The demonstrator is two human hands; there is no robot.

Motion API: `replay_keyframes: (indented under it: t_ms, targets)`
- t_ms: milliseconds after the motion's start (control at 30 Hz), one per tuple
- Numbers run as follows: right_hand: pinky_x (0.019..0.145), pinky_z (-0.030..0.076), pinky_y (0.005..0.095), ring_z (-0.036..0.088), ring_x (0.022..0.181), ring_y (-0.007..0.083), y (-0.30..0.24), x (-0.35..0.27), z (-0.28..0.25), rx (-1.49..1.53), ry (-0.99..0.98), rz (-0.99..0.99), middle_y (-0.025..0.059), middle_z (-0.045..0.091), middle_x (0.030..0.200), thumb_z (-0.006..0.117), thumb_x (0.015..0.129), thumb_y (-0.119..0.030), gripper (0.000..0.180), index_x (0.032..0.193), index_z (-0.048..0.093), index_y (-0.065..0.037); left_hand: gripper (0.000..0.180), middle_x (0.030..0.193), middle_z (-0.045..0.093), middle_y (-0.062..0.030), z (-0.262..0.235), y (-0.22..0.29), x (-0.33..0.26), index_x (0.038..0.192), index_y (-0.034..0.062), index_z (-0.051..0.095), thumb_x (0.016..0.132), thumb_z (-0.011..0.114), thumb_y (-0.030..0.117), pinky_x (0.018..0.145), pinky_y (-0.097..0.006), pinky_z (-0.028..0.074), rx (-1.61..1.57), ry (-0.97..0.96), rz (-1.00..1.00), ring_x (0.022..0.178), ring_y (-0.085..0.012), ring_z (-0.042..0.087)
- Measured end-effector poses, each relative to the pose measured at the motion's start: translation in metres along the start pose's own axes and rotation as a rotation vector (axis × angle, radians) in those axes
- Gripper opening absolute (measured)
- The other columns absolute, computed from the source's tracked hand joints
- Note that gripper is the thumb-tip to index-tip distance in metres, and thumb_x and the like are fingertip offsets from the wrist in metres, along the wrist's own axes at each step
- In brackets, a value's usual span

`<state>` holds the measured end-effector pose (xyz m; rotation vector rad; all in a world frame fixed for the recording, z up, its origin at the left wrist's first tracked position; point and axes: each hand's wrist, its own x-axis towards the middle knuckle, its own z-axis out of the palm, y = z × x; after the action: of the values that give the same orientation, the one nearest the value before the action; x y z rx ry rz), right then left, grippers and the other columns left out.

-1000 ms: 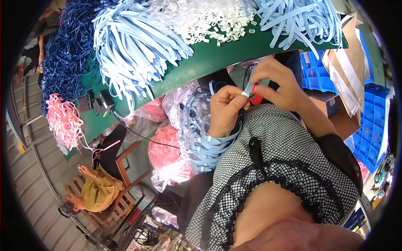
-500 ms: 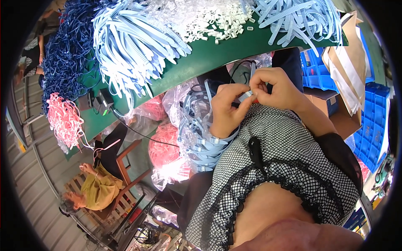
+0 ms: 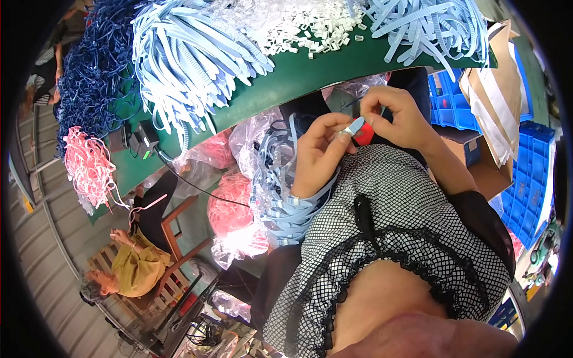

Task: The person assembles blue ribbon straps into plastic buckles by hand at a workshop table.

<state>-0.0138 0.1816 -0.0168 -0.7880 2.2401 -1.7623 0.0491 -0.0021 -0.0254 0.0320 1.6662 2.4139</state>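
Observation:
My left hand [image 3: 322, 149] is closed in a pinch on a light blue ridged strap [image 3: 356, 126], whose rounded end sticks out past the thumb. A small white loop seems to sit on the strap at my fingertips. My right hand [image 3: 399, 118] has thumb and forefinger pressed together just beside the strap's end; what they hold is too small to make out. A thin dark cord [image 3: 352, 103] shows by the right fingers. Below the hands lies a red piece [image 3: 363, 136]. More light blue straps with clear pieces [image 3: 289, 212] hang beside my left forearm.
On the green table [image 3: 286, 83] lie light blue straps [image 3: 185, 65], small white loops [image 3: 322, 30], dark blue cords [image 3: 98, 77] and pink cords [image 3: 89, 167]. A black adapter [image 3: 144, 140] sits near the edge. Blue crates [image 3: 528, 179] and a cardboard box [image 3: 492, 170] stand right. A person [image 3: 137, 268] sits left.
My hands have drawn slightly apart, the right one moving up and away from the left. The strap's end now points up and shows more between them, and the red piece is more exposed.

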Motion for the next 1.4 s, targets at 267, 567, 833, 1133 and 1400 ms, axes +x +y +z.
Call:
replay_keyframes:
  t_ms: [267, 567, 833, 1133, 1400]
  targets:
    - [0.066, 0.044, 0.0302, 0.055, 0.075, 0.0226, -0.006, 0.012, 0.005, -0.226, -0.189, -0.290, 0.0073, 0.056, 0.083, 0.070, 0.067, -0.008, 0.025, 0.090, 0.063, -0.004, 0.028, 0.089, 0.061, -0.0085, -0.003, 0.005, -0.002, 0.114, -0.0024, 0.047, 0.090, 0.050, 0.009, 0.069, -0.024, 0.044, -0.036, -0.004, -0.066, 0.078, -0.0117, 0.055]
    - [0.068, 0.045, 0.0289, 0.058, 0.077, 0.0201, -0.003, 0.011, 0.004, -0.010, -0.188, -0.141, 0.0076, 0.059, 0.083, 0.071, 0.068, -0.007, 0.020, 0.087, 0.064, -0.002, 0.021, 0.077, 0.059, -0.0038, -0.019, 0.005, -0.002, 0.094, -0.0023, 0.057, 0.092, 0.049, 0.017, 0.063, -0.020, 0.041, -0.003, -0.149, -0.204, 0.069, -0.0072, 0.051]
    - [0.069, 0.044, 0.0273, 0.057, 0.077, 0.0172, 0.001, 0.013, 0.010, 0.125, -0.205, -0.081, 0.0065, 0.059, 0.083, 0.071, 0.070, -0.007, 0.018, 0.086, 0.065, -0.002, 0.019, 0.075, 0.058, -0.0033, -0.027, 0.001, -0.005, 0.093, -0.0017, 0.056, 0.092, 0.049, 0.016, 0.061, -0.019, 0.041, -0.200, -0.181, -0.199, 0.065, -0.0070, 0.050]
    - [0.069, 0.043, 0.0259, 0.055, 0.078, 0.0151, -0.001, 0.029, 0.017, 0.153, -0.310, -0.103, 0.0053, 0.058, 0.084, 0.071, 0.071, -0.007, 0.019, 0.088, 0.065, -0.002, 0.019, 0.075, 0.057, -0.0033, -0.034, 0.001, -0.013, 0.093, -0.0013, 0.055, 0.093, 0.048, 0.017, 0.060, -0.019, 0.040, -0.270, -0.147, -0.175, 0.064, -0.0073, 0.050]
    - [0.067, 0.042, 0.0250, 0.055, 0.078, 0.0139, -0.006, 0.046, 0.028, 0.151, -0.434, -0.112, 0.0054, 0.058, 0.087, 0.071, 0.072, -0.011, 0.021, 0.089, 0.065, -0.002, 0.019, 0.076, 0.057, -0.0053, -0.040, 0.000, -0.027, 0.094, -0.0023, 0.055, 0.091, 0.051, 0.016, 0.058, -0.021, 0.041, -0.376, -0.087, -0.100, 0.062, -0.0091, 0.051]
